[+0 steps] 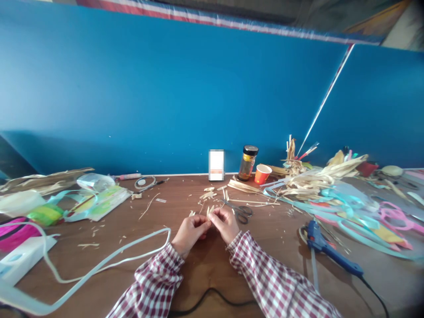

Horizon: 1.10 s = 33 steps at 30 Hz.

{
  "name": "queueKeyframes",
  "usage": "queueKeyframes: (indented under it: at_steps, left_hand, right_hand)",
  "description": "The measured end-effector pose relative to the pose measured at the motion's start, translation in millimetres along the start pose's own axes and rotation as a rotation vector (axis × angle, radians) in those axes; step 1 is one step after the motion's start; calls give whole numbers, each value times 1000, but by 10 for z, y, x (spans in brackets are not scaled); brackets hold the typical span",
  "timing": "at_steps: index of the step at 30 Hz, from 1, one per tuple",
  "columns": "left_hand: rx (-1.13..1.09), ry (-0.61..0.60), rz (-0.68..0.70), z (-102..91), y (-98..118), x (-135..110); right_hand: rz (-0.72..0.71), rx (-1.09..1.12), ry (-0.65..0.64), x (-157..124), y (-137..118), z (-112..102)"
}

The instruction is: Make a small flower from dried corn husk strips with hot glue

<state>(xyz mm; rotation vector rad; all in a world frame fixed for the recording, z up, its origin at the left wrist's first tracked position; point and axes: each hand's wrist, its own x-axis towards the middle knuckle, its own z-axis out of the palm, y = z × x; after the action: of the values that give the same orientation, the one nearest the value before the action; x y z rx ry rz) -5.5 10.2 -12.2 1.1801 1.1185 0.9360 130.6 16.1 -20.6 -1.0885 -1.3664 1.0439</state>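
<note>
My left hand (192,232) and my right hand (225,223) meet over the middle of the table, fingertips together. Between them they pinch a small pale piece of dried husk (209,212); its lower part is hidden by the fingers. Just beyond my right hand lies a pair of dark scissors (243,214). Cut husk scraps (208,194) are scattered on the brown tabletop past my fingers.
A blue glue gun (331,249) lies at right, near dried husks (308,183), ribbons and pink scissors (397,216). A lidded jar (247,163) and red paper cup (263,175) stand at back. White cable (115,256) loops at left by a power strip (24,260).
</note>
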Motion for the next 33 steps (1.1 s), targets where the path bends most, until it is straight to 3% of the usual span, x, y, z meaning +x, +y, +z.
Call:
queueKeyframes:
  at_steps: [13,22,33]
  left_hand:
    - [-98,33,-32,1,48,-27]
    - [-42,53,-16,2,26,-17]
    - [-95,107,-1,10,1,2]
  right_hand:
    - [-18,30,-58,-4,6,7]
    - [-63,-63,4,-9,7,-5]
    - [-36,-59,-16,-10,-3,6]
